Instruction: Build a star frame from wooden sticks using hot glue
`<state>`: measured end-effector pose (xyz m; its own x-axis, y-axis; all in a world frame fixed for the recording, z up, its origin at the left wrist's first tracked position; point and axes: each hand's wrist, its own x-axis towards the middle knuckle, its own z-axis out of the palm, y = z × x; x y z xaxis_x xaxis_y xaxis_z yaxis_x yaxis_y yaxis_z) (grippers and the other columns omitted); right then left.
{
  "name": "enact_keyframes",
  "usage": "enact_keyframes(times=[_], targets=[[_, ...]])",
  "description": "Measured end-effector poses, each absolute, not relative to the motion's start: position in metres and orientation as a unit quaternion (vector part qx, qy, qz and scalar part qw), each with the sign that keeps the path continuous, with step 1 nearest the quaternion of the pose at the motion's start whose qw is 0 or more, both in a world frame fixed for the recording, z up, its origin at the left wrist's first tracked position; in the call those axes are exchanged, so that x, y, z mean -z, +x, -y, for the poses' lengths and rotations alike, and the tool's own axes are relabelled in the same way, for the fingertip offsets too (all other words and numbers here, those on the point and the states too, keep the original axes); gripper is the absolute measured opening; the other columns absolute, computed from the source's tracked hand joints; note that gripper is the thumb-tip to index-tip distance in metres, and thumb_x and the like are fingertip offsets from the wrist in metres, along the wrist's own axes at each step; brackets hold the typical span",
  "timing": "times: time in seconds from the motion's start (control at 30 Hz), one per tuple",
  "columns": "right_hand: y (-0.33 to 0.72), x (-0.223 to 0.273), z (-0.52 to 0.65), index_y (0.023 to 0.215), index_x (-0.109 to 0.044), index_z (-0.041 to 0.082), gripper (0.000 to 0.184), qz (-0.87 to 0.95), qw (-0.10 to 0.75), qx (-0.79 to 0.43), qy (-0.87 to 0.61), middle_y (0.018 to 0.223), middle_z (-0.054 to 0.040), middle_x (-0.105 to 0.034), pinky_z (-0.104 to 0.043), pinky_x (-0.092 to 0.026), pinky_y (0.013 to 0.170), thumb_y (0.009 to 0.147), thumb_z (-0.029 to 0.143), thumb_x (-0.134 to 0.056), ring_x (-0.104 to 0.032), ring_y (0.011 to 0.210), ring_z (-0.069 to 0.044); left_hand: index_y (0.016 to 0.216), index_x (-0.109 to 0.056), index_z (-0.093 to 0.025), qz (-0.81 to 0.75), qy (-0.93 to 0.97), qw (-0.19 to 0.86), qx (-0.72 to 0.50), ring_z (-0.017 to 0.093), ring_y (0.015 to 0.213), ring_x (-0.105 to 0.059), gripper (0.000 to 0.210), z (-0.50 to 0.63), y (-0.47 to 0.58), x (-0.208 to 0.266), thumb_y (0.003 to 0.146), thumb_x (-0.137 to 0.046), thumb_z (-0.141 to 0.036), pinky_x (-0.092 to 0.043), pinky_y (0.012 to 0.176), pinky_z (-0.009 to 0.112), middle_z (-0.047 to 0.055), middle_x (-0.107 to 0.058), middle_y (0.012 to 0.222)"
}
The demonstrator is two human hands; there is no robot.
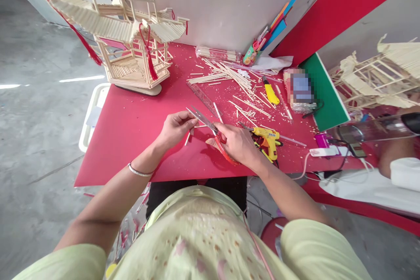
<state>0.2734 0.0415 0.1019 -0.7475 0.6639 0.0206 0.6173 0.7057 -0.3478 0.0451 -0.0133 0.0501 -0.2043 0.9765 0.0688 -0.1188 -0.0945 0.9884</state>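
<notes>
My right hand (234, 140) grips a pair of scissors (205, 119) by its orange-red handles. The blades point to the left and stand apart, close to my left fingertips. My left hand (177, 129) has its fingers pinched on a thin wooden stick (201, 127), whose held end is mostly hidden by the fingers. Short pale stick pieces lie around and just below the two hands. A yellow glue gun (269, 140) rests on the red table (124, 140), right of my right hand. Beyond the hands lies a clear ruler (203, 96).
A stick-built pagoda model (138, 63) with red tassels stands at the back left. Loose sticks (236, 74), a yellow utility knife (271, 92) and a pen cup (252, 54) are at the back. A power strip (324, 152) and another person's arm (398, 153) are on the right.
</notes>
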Motion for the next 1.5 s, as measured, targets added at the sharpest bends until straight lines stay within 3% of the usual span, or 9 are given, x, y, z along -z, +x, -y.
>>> enact_keyframes(times=[0.37, 0.5, 0.63, 0.77, 0.87, 1.0, 1.1, 1.37, 1.5], targets=[[0.275, -0.108, -0.067, 0.117, -0.073, 0.024, 0.062, 0.884, 0.076, -0.112, -0.448, 0.068, -0.0045, -0.072, -0.029, -0.040, 0.061, 0.103, 0.076, -0.042, -0.066, 0.060, -0.023, 0.094, -0.077, -0.015, -0.456, 0.369, 0.515, -0.625, 0.013, 0.048, -0.062, 0.043, 0.012, 0.047, -0.048, 0.075, -0.092, -0.051, -0.042, 0.042, 0.021, 0.002, -0.067, 0.061], [0.276, -0.105, -0.129, 0.125, -0.073, 0.021, 0.061, 0.843, 0.028, -0.026, -0.537, 0.099, -0.0171, -0.080, -0.040, -0.050, 0.077, 0.100, 0.073, -0.053, -0.074, 0.091, -0.035, 0.103, -0.077, -0.015, -0.447, 0.372, 0.528, -0.619, 0.012, 0.047, -0.062, 0.044, 0.012, 0.047, -0.047, 0.080, -0.089, -0.050, -0.039, 0.042, 0.021, 0.002, -0.068, 0.062], [0.273, -0.088, -0.179, 0.146, -0.063, 0.017, 0.052, 0.822, -0.042, -0.040, -0.567, 0.127, -0.0223, -0.075, -0.044, -0.051, 0.094, 0.102, 0.046, -0.061, -0.069, 0.115, -0.037, 0.104, -0.076, -0.015, -0.446, 0.371, 0.537, -0.612, 0.011, 0.046, -0.061, 0.040, 0.011, 0.046, -0.042, 0.082, -0.088, -0.047, -0.037, 0.043, 0.020, 0.002, -0.068, 0.062], [0.278, -0.093, -0.169, 0.152, -0.057, 0.009, 0.055, 0.847, 0.015, -0.015, -0.531, 0.137, -0.0261, -0.068, -0.046, -0.048, 0.103, 0.104, 0.035, -0.058, -0.063, 0.125, -0.037, 0.102, -0.076, -0.016, -0.449, 0.349, 0.544, -0.617, 0.010, 0.048, -0.060, 0.035, 0.010, 0.045, -0.039, 0.081, -0.088, -0.042, -0.038, 0.043, 0.020, 0.003, -0.070, 0.067], [0.305, -0.112, -0.130, 0.146, -0.064, 0.018, 0.046, 0.863, 0.101, -0.003, -0.494, 0.137, -0.0185, -0.070, -0.045, -0.050, 0.099, 0.105, 0.037, -0.054, -0.066, 0.122, -0.035, 0.098, -0.075, -0.015, -0.445, 0.339, 0.556, -0.615, 0.010, 0.047, -0.057, 0.034, 0.011, 0.046, -0.042, 0.081, -0.088, -0.042, -0.040, 0.042, 0.020, 0.003, -0.070, 0.066], [0.362, -0.114, -0.071, 0.108, -0.081, 0.026, 0.031, 0.807, 0.093, -0.037, -0.581, 0.096, -0.0068, -0.081, -0.034, -0.048, 0.073, 0.102, 0.044, -0.057, -0.072, 0.085, -0.027, 0.092, -0.073, -0.013, -0.453, 0.334, 0.574, -0.595, 0.009, 0.044, -0.053, 0.037, 0.014, 0.051, -0.050, 0.079, -0.089, -0.044, -0.042, 0.041, 0.020, 0.003, -0.069, 0.062], [0.395, -0.090, -0.041, 0.100, -0.081, 0.027, 0.026, 0.761, 0.123, -0.065, -0.633, 0.094, -0.0036, -0.082, -0.031, -0.044, 0.068, 0.095, 0.046, -0.064, -0.071, 0.076, -0.022, 0.095, -0.072, -0.013, -0.461, 0.329, 0.589, -0.576, 0.011, 0.044, -0.056, 0.042, 0.015, 0.056, -0.050, 0.077, -0.090, -0.047, -0.043, 0.040, 0.021, 0.003, -0.070, 0.065], [0.421, -0.065, -0.053, 0.128, -0.076, 0.021, 0.047, 0.729, 0.200, 0.071, -0.650, 0.124, -0.0147, -0.072, -0.040, -0.050, 0.091, 0.087, 0.021, -0.053, -0.066, 0.111, -0.032, 0.099, -0.072, -0.014, -0.479, 0.357, 0.597, -0.535, 0.012, 0.049, -0.063, 0.039, 0.017, 0.059, -0.033, 0.082, -0.087, -0.046, -0.041, 0.040, 0.020, 0.007, -0.075, 0.076], [0.426, -0.071, -0.060, 0.115, -0.077, 0.022, 0.034, 0.682, 0.157, 0.008, -0.714, 0.110, -0.0109, -0.077, -0.038, -0.049, 0.085, 0.088, 0.030, -0.059, -0.069, 0.098, -0.029, 0.098, -0.071, -0.013, -0.481, 0.353, 0.600, -0.533, 0.012, 0.048, -0.061, 0.038, 0.017, 0.059, -0.039, 0.081, -0.088, -0.043, -0.043, 0.042, 0.021, 0.006, -0.074, 0.074]])
